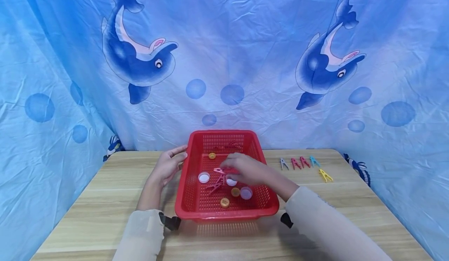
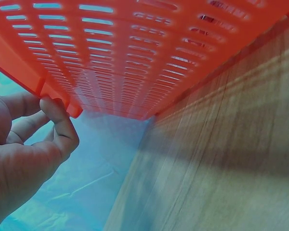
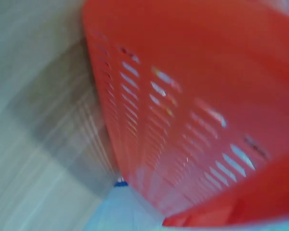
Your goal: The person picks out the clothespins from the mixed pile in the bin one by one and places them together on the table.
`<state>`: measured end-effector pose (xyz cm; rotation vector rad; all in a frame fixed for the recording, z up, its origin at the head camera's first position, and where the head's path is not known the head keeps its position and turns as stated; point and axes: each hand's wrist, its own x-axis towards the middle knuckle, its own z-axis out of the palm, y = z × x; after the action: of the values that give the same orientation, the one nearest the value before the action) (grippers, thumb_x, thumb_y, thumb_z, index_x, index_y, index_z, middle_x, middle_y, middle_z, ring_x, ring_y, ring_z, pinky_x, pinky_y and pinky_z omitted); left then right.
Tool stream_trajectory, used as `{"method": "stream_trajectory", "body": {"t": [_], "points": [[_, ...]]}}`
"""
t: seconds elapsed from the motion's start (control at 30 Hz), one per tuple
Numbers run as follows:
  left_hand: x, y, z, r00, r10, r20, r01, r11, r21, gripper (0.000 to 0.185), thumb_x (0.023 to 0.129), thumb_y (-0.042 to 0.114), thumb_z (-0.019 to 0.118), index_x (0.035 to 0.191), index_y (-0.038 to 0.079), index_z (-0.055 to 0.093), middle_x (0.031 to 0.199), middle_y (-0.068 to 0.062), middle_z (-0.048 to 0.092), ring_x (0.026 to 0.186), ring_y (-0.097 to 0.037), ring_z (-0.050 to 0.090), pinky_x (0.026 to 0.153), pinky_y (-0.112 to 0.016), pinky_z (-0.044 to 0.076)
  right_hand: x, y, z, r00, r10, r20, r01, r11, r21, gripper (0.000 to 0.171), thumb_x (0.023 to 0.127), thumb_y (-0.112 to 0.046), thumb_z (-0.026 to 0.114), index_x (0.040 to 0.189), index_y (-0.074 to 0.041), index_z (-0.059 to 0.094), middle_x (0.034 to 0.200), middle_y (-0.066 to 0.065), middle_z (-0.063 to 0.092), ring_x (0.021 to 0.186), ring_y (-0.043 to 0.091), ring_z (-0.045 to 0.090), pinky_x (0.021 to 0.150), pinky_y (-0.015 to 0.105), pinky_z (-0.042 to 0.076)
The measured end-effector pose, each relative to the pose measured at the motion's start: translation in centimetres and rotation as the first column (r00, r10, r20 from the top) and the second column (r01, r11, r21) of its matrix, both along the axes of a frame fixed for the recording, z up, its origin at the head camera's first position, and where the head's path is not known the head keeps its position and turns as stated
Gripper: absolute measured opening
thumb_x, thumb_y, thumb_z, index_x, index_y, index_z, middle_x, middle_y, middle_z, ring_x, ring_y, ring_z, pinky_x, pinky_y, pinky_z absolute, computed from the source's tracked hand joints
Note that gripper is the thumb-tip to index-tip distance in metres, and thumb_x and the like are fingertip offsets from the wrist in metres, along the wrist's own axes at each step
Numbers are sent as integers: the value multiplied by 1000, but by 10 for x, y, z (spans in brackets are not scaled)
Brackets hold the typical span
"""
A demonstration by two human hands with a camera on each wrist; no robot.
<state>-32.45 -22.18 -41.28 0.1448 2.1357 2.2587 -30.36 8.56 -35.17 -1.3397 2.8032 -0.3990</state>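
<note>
A red plastic basket (image 1: 224, 215) with slotted walls stands on the wooden table. My left hand (image 1: 167, 166) grips its left rim, thumb and fingers pinching the edge in the left wrist view. Inside the basket, my right hand (image 1: 245, 169) pinches a pink clothespin (image 1: 219, 170) at its fingertips. Below that, another pink clothespin (image 1: 214, 187) lies on the basket floor. Around them are a white cap (image 1: 204, 177), a purple lid (image 1: 246, 193) and several orange-brown caps (image 1: 225, 202). A second white cap (image 1: 231, 182) is partly hidden under the right hand.
To the right of the basket lie a grey clothespin (image 1: 284, 163), two red clothespins (image 1: 296, 163), a light-blue clothespin (image 1: 314, 161) and a yellow clothespin (image 1: 326, 175). A blue dolphin-print cloth (image 1: 224, 58) hangs behind and beside the table (image 1: 105, 206).
</note>
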Motion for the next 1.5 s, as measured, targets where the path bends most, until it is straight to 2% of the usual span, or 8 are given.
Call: {"method": "stream_trajectory", "body": {"t": [0.17,0.3,0.47,0.7,1.03,1.2,1.33,1.5], "points": [[0,-1,0,1000,-4,-4,4,1000,11,52,105,8,55,155,-1,40,151,-24,48,113,-18,64,88,-29,58,-7,16,12,998,-49,-28,49,999,-22,36,96,-25,74,131,-17,70,118,-4,68,114,13,61,97,34,55],[1,-2,0,1000,1,-4,-1,1000,6,52,106,9,54,155,0,41,151,-24,48,113,-17,65,89,-30,58,-14,33,19,997,-33,-68,28,997,-72,35,97,-20,73,130,-11,70,117,2,69,111,18,63,94,37,56],[2,-2,0,1000,1,-7,-1,1000,9,52,106,9,54,154,-1,41,150,-25,49,109,-15,66,88,-29,58,-23,59,20,991,-42,-125,25,990,-138,34,94,-14,75,126,-4,70,115,9,70,107,23,65,90,40,57],[1,-2,0,1000,3,-4,-3,1000,11,51,106,9,54,154,-1,42,150,-24,49,108,-14,67,87,-30,58,-27,97,15,983,-134,-123,108,975,-196,35,91,-11,79,124,-4,71,108,6,70,102,25,69,86,42,60],[1,-1,1,1000,-1,-5,1,1000,1,51,106,9,55,154,0,42,150,-24,50,108,-14,66,88,-30,58,-30,156,-8,952,-225,-207,185,963,-194,30,91,-10,78,119,0,72,96,5,69,87,20,63,75,42,55],[2,0,1,1000,9,7,-9,1000,-6,50,106,10,55,154,2,43,149,-22,51,109,-15,66,89,-31,58,-27,184,-21,928,-337,-156,314,936,-157,34,93,-12,76,122,4,69,96,9,67,83,21,60,72,41,53],[2,0,0,1000,8,10,-8,1000,-6,50,106,9,54,154,2,43,149,-21,51,110,-16,66,88,-30,58,-25,204,-34,905,-410,-108,394,908,-142,34,94,-12,75,123,5,69,101,12,69,90,26,63,78,48,57],[1,1,1,1000,4,12,-5,1000,5,50,106,9,55,154,2,43,149,-22,51,108,-15,67,87,-30,58,-24,223,-49,887,-446,-121,435,894,-108,36,93,-13,76,122,8,69,104,18,71,92,31,67,81,52,57]]}}
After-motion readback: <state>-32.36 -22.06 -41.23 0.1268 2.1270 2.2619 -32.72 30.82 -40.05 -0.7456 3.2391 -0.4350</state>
